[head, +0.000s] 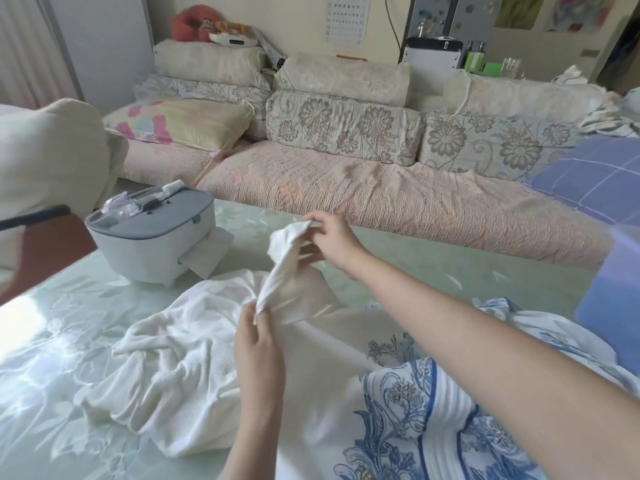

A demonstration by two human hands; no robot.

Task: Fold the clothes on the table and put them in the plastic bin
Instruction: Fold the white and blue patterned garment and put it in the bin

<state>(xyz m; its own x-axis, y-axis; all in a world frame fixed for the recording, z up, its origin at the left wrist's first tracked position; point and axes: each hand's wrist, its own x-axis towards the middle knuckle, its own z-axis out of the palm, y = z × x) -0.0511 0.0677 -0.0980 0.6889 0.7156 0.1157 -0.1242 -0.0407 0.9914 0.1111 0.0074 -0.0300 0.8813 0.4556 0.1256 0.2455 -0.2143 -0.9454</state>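
A small white cloth (282, 261) hangs stretched between my hands above the table. My right hand (330, 242) pinches its upper end. My left hand (258, 336) pinches its lower end. Under them a crumpled white knitted garment (166, 372) lies on the pale green table (52, 341). A white garment with a blue floral print (415, 410) lies at the front right, partly under my right forearm. The translucent blue plastic bin (611, 299) stands at the right edge, only partly in view.
A white and grey lidded appliance (152, 237) with tissues sticking out of its side stands at the back left of the table. Behind the table runs a sofa (346, 188) with floral cushions. A cream chair back (45, 150) is at the far left.
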